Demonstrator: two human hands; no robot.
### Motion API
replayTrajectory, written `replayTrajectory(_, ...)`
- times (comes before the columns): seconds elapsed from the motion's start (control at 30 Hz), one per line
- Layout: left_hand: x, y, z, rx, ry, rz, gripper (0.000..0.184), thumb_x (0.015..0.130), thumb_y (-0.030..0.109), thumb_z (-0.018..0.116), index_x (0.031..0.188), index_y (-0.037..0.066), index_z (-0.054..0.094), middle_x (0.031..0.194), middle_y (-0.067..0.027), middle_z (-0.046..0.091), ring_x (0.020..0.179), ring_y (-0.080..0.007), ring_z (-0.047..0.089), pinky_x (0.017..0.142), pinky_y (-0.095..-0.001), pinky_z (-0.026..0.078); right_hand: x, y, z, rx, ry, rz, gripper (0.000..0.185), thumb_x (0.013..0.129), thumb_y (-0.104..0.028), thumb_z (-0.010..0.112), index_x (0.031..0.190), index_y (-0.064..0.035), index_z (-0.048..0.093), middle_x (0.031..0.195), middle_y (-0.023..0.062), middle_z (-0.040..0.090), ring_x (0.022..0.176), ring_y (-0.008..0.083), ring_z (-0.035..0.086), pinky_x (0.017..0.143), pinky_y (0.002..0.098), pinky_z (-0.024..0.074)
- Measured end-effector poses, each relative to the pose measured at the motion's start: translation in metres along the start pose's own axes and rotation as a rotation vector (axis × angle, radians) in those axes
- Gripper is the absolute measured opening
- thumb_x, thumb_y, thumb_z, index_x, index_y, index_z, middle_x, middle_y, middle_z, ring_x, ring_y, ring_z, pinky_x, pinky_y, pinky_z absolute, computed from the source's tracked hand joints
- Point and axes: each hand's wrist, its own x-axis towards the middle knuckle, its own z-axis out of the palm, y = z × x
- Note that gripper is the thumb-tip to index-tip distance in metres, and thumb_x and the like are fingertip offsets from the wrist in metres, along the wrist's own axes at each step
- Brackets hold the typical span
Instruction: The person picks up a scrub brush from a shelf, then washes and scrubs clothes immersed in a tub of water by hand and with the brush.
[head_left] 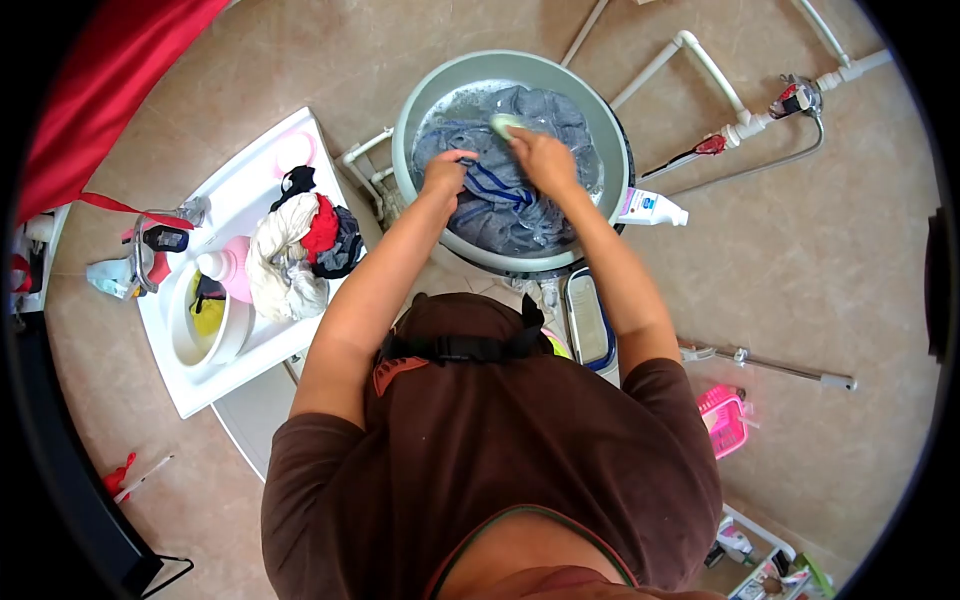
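A round grey-green basin (403, 150) holds wet grey cloth (505, 220) with dark blue stripes, in soapy water. At the left part of the basin, my left hand (446, 175) is closed on the cloth by its striped part. My right hand (542, 158) is over the middle of the cloth, its fingers round a pale green, rounded object (505, 125), perhaps a soap bar or a brush; motion blurs it slightly. Both forearms reach over the near rim of the basin.
Left, a white sink (185, 385) holds piled clothes (285, 245), a pink bottle (235, 268) and a white bucket (237, 335). A white bottle (650, 208) lies right of the basin, below wall pipes (750, 125). A blue-rimmed tray (588, 318) and pink basket (722, 422) are nearer.
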Motion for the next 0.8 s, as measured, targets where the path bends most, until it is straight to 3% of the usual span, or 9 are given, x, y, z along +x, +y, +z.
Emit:
replayTrajectory(0.07, -0.004, -0.001, -0.001, 0.096, -0.033, 0.119, 0.033, 0.076, -0.012, 0.043, 0.083, 0.005, 0.070, 0.081, -0.0078, 0.065, 0.076, -0.0173, 0.057, 0.066, -0.0286, 0.045, -0.008, -0.020, 0.014, 0.146, -0.056, -0.195, 0.028, 0.091, -0.034, 0.052, 0.113, -0.0244, 0.067, 0.092, 0.0207, 0.066, 0.081, 0.0371, 0.065, 0.072, 0.0472, 0.0519)
replayTrajectory(0.1, -0.006, -0.002, 0.000, 0.068, 0.013, 0.128, 0.033, 0.071, -0.014, 0.041, 0.074, 0.002, 0.069, 0.078, -0.0092, 0.065, 0.073, -0.0186, 0.057, 0.065, -0.0286, 0.045, -0.012, -0.018, 0.012, 0.008, -0.058, -0.187, 0.027, 0.093, -0.032, 0.050, 0.114, -0.0247, 0.066, 0.092, 0.0201, 0.066, 0.080, 0.0372, 0.065, 0.070, 0.0469, 0.0515)
replayTrajectory(0.2, -0.004, -0.007, 0.001, 0.187, 0.028, 0.202, 0.030, 0.069, -0.012, 0.043, 0.069, 0.003, 0.068, 0.076, -0.0097, 0.066, 0.070, -0.0198, 0.058, 0.064, -0.0312, 0.045, 0.005, 0.057, 0.028, -0.354, -0.162, 0.010, 0.028, 0.094, -0.035, 0.047, 0.113, -0.0255, 0.066, 0.093, 0.0195, 0.065, 0.079, 0.0343, 0.066, 0.068, 0.0471, 0.0522)
replayTrajectory(0.27, -0.001, -0.012, 0.003, 0.287, 0.046, 0.313, 0.028, 0.068, -0.011, 0.045, 0.067, 0.004, 0.068, 0.075, -0.0106, 0.066, 0.070, -0.0208, 0.059, 0.064, -0.0325, 0.045, 0.008, 0.081, 0.019, -0.474, -0.067, 0.125, 0.030, 0.094, -0.037, 0.045, 0.112, -0.0254, 0.067, 0.092, 0.0189, 0.066, 0.079, 0.0318, 0.067, 0.067, 0.0467, 0.0528)
replayTrajectory(0.3, 0.000, -0.016, 0.003, 0.337, 0.055, 0.364, 0.027, 0.067, -0.010, 0.045, 0.066, 0.005, 0.068, 0.074, -0.0111, 0.066, 0.070, -0.0213, 0.059, 0.064, -0.0331, 0.045, 0.005, 0.085, 0.010, -0.410, 0.003, 0.151, 0.029, 0.094, -0.035, 0.047, 0.101, -0.0189, 0.070, 0.090, 0.0176, 0.066, 0.078, 0.0338, 0.067, 0.067, 0.0446, 0.0531)
replayTrajectory(0.4, -0.001, -0.014, 0.007, 0.447, 0.102, 0.396, 0.026, 0.067, -0.009, 0.047, 0.066, 0.007, 0.068, 0.072, -0.0108, 0.065, 0.069, -0.0219, 0.059, 0.063, -0.0320, 0.044, -0.002, 0.053, -0.007, -0.194, 0.063, 0.182, 0.027, 0.092, -0.036, 0.052, 0.105, -0.0194, 0.070, 0.091, 0.0181, 0.067, 0.080, 0.0347, 0.067, 0.069, 0.0448, 0.0528)
replayTrajectory(0.53, -0.002, -0.010, 0.004, 0.402, 0.105, 0.321, 0.028, 0.070, -0.010, 0.044, 0.069, 0.006, 0.067, 0.072, -0.0097, 0.063, 0.067, -0.0204, 0.058, 0.061, -0.0307, 0.043, -0.026, -0.005, 0.007, 0.175, -0.057, -0.127, 0.025, 0.090, -0.033, 0.054, 0.109, -0.0234, 0.069, 0.091, 0.0168, 0.068, 0.082, 0.0349, 0.066, 0.072, 0.0449, 0.0525)
replayTrajectory(0.67, 0.008, -0.012, 0.001, 0.234, 0.020, 0.124, 0.028, 0.076, -0.010, 0.043, 0.075, 0.007, 0.065, 0.077, -0.0062, 0.061, 0.066, -0.0174, 0.055, 0.058, -0.0270, 0.043, -0.008, 0.048, 0.031, -0.353, -0.128, 0.097, 0.028, 0.092, -0.039, 0.051, 0.108, -0.0235, 0.068, 0.088, 0.0171, 0.066, 0.077, 0.0351, 0.067, 0.069, 0.0462, 0.0527)
replayTrajectory(0.8, -0.004, -0.002, 0.004, 0.177, 0.030, 0.066, 0.027, 0.080, -0.008, 0.043, 0.078, 0.008, 0.064, 0.080, -0.0047, 0.061, 0.062, -0.0168, 0.054, 0.055, -0.0279, 0.044, 0.008, 0.077, 0.025, -0.387, -0.013, 0.155, 0.027, 0.092, -0.038, 0.052, 0.105, -0.0224, 0.070, 0.090, 0.0171, 0.067, 0.077, 0.0354, 0.067, 0.069, 0.0456, 0.0526)
